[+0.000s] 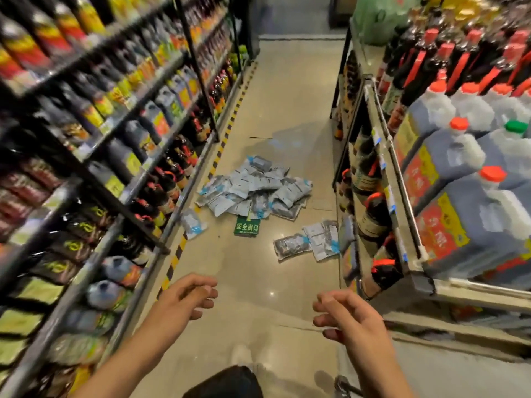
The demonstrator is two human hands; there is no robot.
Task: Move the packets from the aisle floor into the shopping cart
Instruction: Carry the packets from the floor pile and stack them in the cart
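Nearest the camera, both bare forearms reach forward over the floor [258, 271]. The left hand [184, 297] is held in the air, fingers [205, 291] loosely curled and slightly apart, holding nothing. The right hand [344, 314] hangs likewise, fingers [323, 321] loosely curled and slightly apart, holding nothing. Neither hand touches a packet. Below and between the arms, a dark trouser knee [227, 382] and a pale shoe [244, 354] show. A small metal part [343, 384] sits at the bottom edge by the right forearm; what it belongs to cannot be told. No cart is identifiable in this view.

Further ahead, the packets lie on the aisle floor, well apart from the hands. Three lie just beside the right shelf [373, 196]: one dark packet [291, 245] and two pale ones [321, 239] overlapping. A single packet [193, 223] lies at the base of the left shelf [115, 156], on the yellow-black strip [175, 258]. A green floor sign [247, 226] lies between these.

Beyond the sign, the main pile [255, 188] of grey-and-blue packets lies mid-aisle, heaped and overlapping, its near edge touching the sign.

Both shelves carry dark bottles; large jugs [459, 173] with red caps stand on the right.
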